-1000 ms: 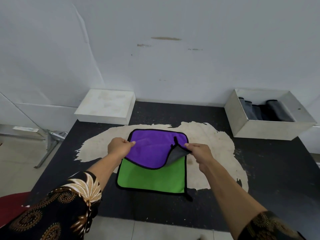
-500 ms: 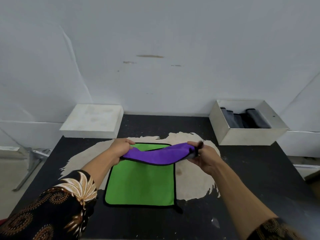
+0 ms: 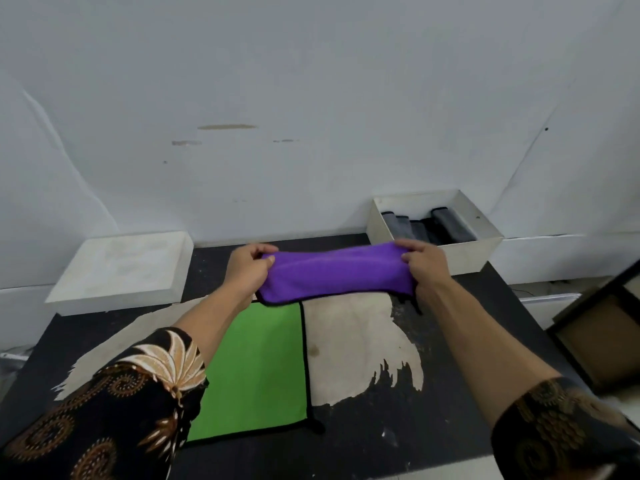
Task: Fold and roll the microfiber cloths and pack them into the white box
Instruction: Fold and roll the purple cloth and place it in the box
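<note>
Head view:
Left hand (image 3: 246,270): pinching purple cloth (image 3: 334,273) left end.
Right hand (image 3: 425,266): pinching right end.
Green cloth (image 3: 254,372): flat, black-edged, below.
White box (image 3: 474,255): beyond, top open.

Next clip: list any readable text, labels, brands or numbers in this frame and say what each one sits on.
None: no readable text in the head view.
Purple cloth, held in the left hand and right hand: no visible tag or print.
Green cloth: plain.
White box and the dark rolled cloths in it: no label visible.
White lid: only smudges.
Wall: stains, no writing.
</note>
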{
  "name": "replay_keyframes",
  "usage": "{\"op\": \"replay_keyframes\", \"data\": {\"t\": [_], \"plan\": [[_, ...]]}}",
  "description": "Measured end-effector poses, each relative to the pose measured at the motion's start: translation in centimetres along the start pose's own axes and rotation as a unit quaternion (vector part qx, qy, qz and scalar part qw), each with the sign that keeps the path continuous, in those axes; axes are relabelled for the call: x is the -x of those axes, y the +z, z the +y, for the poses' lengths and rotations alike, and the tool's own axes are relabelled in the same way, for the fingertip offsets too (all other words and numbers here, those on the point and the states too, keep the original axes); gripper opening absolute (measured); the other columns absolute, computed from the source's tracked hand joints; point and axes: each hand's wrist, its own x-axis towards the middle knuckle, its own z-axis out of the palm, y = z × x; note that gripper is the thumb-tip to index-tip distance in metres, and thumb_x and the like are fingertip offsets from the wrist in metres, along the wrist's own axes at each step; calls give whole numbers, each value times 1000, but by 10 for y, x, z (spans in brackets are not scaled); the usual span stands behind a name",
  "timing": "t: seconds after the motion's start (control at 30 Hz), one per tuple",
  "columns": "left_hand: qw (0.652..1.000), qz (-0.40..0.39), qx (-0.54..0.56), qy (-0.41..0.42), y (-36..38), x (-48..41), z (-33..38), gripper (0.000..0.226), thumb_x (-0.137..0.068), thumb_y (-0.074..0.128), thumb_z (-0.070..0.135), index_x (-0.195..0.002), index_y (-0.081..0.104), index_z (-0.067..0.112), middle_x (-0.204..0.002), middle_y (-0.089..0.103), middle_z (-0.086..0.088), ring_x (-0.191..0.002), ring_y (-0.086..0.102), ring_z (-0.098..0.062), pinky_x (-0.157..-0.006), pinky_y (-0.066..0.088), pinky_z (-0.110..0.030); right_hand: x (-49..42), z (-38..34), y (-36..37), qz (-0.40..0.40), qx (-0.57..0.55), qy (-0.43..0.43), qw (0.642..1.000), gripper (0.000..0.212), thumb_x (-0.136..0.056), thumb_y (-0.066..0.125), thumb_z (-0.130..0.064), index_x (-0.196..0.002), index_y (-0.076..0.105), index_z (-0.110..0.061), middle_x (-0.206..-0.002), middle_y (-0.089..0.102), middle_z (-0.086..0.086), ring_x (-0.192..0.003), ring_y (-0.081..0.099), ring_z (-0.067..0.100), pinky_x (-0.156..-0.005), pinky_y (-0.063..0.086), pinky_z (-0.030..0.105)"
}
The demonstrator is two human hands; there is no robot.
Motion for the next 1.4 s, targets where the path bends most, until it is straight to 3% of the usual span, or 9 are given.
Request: {"op": "replay_keyframes", "data": {"t": [0.13, 0.27, 0.47, 0.6, 0.93, 1.03, 1.2, 1.3, 1.4], "plan": [[994, -33, 95, 37, 32, 16, 28, 40, -95, 48, -8, -97, 74, 22, -106, 70, 2, -94, 64, -12, -75, 51, -22, 0, -18, -46, 7, 6, -75, 997, 48, -87, 46, 13, -120, 70, -12, -112, 61, 3, -79, 53, 7, -58, 40, 10], [996, -39, 62, 51, 70, 45, -5, 45, -94, 48, -11, -121, 68, 18, -118, 68, 1, -99, 63, -9, -85, 52, -18, -3, 36, -84, 6, 56, -96, 994, 46, -91, 48, 10, -127, 65, -13, -123, 61, 0, -100, 59, 10, -83, 48, 19], [976, -116, -143, -117, 133, 101, -102, 55, -93, 57, 1, -144, 46, 18, -136, 50, 0, -113, 54, -15, -89, 47, -23, -1, 161, -133, -106, 319, 29, 941, 53, -87, 53, -1, -135, 57, -22, -129, 61, 6, -93, 65, 21, -79, 53, 34], [947, -118, -236, -181, 156, 128, -146, 70, -75, 72, 14, -140, 46, 9, -127, 57, -18, -112, 60, -30, -95, 48, -29, -1, 194, -152, -180, 394, 56, 899, 55, -83, 64, -5, -136, 54, -19, -130, 45, 12, -104, 60, 28, -93, 45, 28], [940, -72, -276, -187, 174, 172, -151, 34, -82, 65, 3, -112, 57, 17, -101, 65, -8, -91, 64, -29, -76, 47, -30, -13, 204, -176, -169, 431, 37, 885, 29, -86, 69, -16, -113, 58, -18, -127, 43, 12, -95, 62, 30, -87, 49, 34], [921, -112, -337, -158, 172, 187, -150, 35, -85, 67, 10, -117, 55, 19, -99, 64, -7, -86, 62, -24, -73, 47, -28, 1, 201, -183, -173, 545, -2, 821, 34, -87, 67, -22, -117, 52, -16, -128, 37, 11, -98, 59, 30, -74, 49, 34], [835, -103, -538, 52, 161, 208, -153, 44, -81, 74, 24, -123, 61, 19, -125, 47, -7, -107, 55, -24, -90, 52, -36, 25, 213, -190, -244, 596, -245, 725, 44, -89, 61, -44, -126, 53, -22, -134, 44, 5, -120, 46, 23, -98, 47, 36], [759, -156, -611, 161, 154, 209, -160, 51, -67, 81, 24, -116, 68, 18, -121, 56, -5, -106, 55, -26, -89, 52, -40, 30, 220, -194, -308, 601, -255, 692, 45, -92, 54, -51, -130, 51, -26, -138, 45, 1, -126, 44, 23, -107, 39, 41], [731, -189, -632, 173, 157, 208, -156, 53, -65, 78, 18, -116, 67, 19, -111, 62, -2, -97, 57, -24, -85, 51, -38, 33, 220, -192, -304, 612, -261, 682, 41, -95, 52, -39, -133, 48, -23, -139, 45, 4, -127, 44, 25, -108, 39, 42]]}}
